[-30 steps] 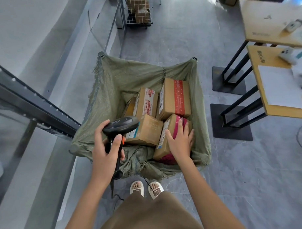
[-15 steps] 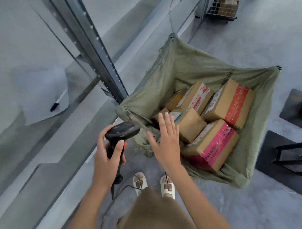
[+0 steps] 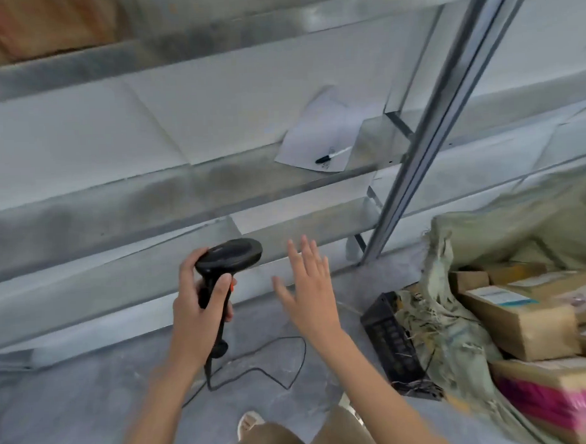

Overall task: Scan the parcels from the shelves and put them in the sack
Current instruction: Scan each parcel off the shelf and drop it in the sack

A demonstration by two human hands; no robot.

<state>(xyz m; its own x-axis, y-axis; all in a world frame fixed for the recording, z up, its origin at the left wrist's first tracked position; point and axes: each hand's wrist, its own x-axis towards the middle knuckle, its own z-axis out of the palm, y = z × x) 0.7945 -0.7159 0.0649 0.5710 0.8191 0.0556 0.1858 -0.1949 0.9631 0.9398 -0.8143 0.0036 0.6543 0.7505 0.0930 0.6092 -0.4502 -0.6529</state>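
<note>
A: Support? Grey metal shelving (image 3: 217, 198), tiers bare except a white paper sheet (image 3: 318, 138) with a black-capped marker pen (image 3: 332, 155) on it.

B: Floor?

A: Grey concrete floor (image 3: 75, 405) carried the green woven sack (image 3: 454, 316), a black plastic crate (image 3: 392, 338), a thin black cable (image 3: 273, 365).

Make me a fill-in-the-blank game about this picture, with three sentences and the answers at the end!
1. The left hand grips a black handheld barcode ____.
2. The right hand is open and holds ____.
3. A black marker pen lies on a white sheet of ____ on the grey metal shelf.

Missing words: scanner; nothing; paper
</note>
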